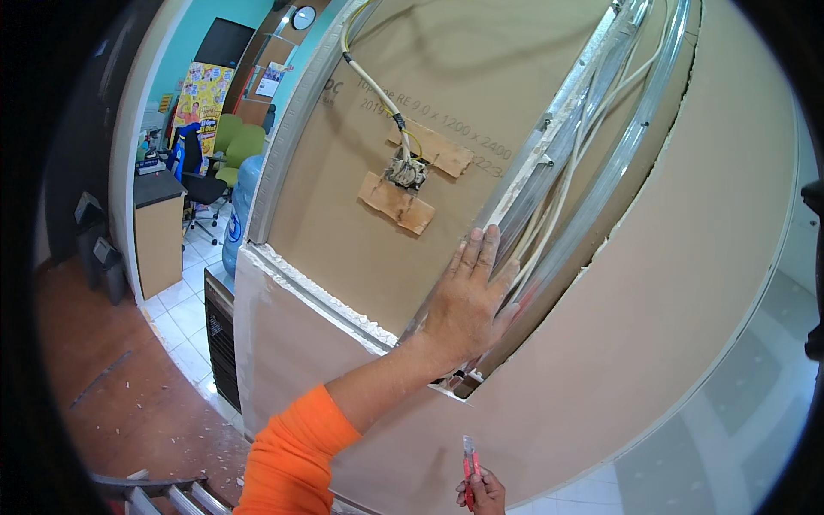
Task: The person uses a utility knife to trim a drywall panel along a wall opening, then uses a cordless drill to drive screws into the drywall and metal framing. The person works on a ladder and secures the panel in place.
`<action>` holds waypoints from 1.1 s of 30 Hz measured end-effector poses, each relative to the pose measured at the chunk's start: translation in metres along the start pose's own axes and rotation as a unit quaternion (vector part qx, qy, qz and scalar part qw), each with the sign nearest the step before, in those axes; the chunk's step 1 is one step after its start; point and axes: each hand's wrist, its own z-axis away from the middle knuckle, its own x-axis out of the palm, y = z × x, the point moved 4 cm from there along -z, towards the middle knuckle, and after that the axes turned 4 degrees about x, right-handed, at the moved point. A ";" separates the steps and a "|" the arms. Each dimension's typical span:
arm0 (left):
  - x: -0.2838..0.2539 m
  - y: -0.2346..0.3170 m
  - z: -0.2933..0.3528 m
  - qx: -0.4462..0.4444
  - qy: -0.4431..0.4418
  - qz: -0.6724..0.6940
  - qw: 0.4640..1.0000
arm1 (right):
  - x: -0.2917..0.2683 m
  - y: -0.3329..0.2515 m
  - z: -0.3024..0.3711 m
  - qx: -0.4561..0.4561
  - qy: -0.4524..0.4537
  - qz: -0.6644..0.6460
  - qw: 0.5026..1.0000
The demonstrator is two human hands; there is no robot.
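My left hand (468, 300), in an orange sleeve (287, 451), lies flat with its fingers stretched against a metal stud (528, 184) in an opened wall. Beside the fingers, white cables (562, 184) run up the cavity between this stud and a second metal stud (631, 154). Low in the view, my right hand (487, 493) is closed around a red utility knife (471, 472) with its blade pointing up. The knife is apart from the plasterboard (592, 360). Left of the studs, the cavity's brown back board (343, 249) carries an electrical box (406, 174) with a cable.
A rough white cut edge (322, 296) borders the opening. A metal ladder (176, 498) stands at the lower left above a reddish floor (146, 386) with scattered debris. Through a doorway are a desk (160, 236), a blue water bottle (245, 210) and green chairs (240, 146).
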 end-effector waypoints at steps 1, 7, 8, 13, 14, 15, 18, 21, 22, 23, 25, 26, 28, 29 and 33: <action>0.001 -0.001 0.002 0.002 -0.006 -0.001 1.000 | 0.002 -0.001 0.000 0.000 0.001 -0.004 1.000; 0.012 -0.006 0.015 0.012 -0.019 -0.005 1.000 | 0.008 -0.003 -0.001 0.004 0.006 -0.017 1.000; 0.014 -0.007 0.016 0.014 -0.016 -0.008 1.000 | 0.008 -0.003 -0.001 0.004 0.006 -0.019 1.000; 0.016 -0.010 0.018 0.011 -0.007 0.003 1.000 | 0.012 -0.006 -0.003 -0.001 0.004 -0.011 1.000; 0.015 -0.010 0.019 0.009 -0.008 0.013 1.000 | 0.014 -0.007 -0.003 -0.001 0.002 -0.011 1.000; 0.014 -0.010 0.020 0.008 -0.008 0.022 1.000 | 0.015 -0.008 -0.003 -0.001 0.000 -0.011 1.000; 0.005 -0.009 0.024 0.000 0.016 0.061 0.998 | 0.019 -0.011 -0.001 0.002 0.001 -0.018 1.000; -0.003 -0.008 0.028 -0.021 0.038 0.096 0.994 | 0.020 -0.011 0.001 0.012 -0.002 -0.015 1.000; -0.005 -0.008 0.028 -0.029 0.045 0.101 0.993 | 0.020 -0.011 0.002 0.014 -0.002 -0.012 1.000; -0.007 -0.008 0.028 -0.033 0.055 0.107 0.992 | 0.019 -0.010 0.003 0.015 -0.002 -0.010 1.000; -0.009 -0.006 0.026 -0.042 0.064 0.109 0.991 | 0.017 -0.009 0.006 0.018 0.000 -0.005 1.000; -0.009 -0.005 0.025 -0.046 0.062 0.105 0.991 | 0.016 -0.009 0.007 0.020 0.002 -0.004 1.000; -0.009 -0.001 0.023 -0.050 0.053 0.092 0.993 | 0.014 -0.008 0.010 0.021 0.007 -0.008 1.000; -0.008 0.001 0.022 -0.051 0.047 0.082 0.994 | 0.013 -0.007 0.012 0.019 0.009 -0.013 1.000; 0.000 0.013 0.026 -0.056 -0.008 0.034 0.998 | 0.006 -0.006 0.019 0.022 0.017 -0.011 1.000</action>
